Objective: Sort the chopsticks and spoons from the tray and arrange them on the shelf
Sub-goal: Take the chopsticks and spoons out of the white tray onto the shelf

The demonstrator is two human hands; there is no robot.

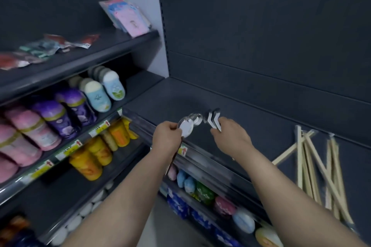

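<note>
My left hand [167,136] grips a bunch of metal spoons [189,124]; their round bowls stick up above the fist and the handles hang down past the shelf's front edge. My right hand [230,136] holds a small stack of white bent-handled spoons [213,119] just above the dark shelf [261,126]. Both hands hover near the shelf's front left part, close together. Several wrapped pairs of wooden chopsticks [319,168] lie in a loose pile on the same shelf at the right. No tray is in view.
The left shelving unit holds pink and purple bottles [52,118], pale blue bottles [104,90] and orange bottles [94,156]. Packets [128,16] lie on its top shelf. Below my shelf sit blue packs and coloured containers [202,192]. A price-tag rail [200,156] runs along the front edge.
</note>
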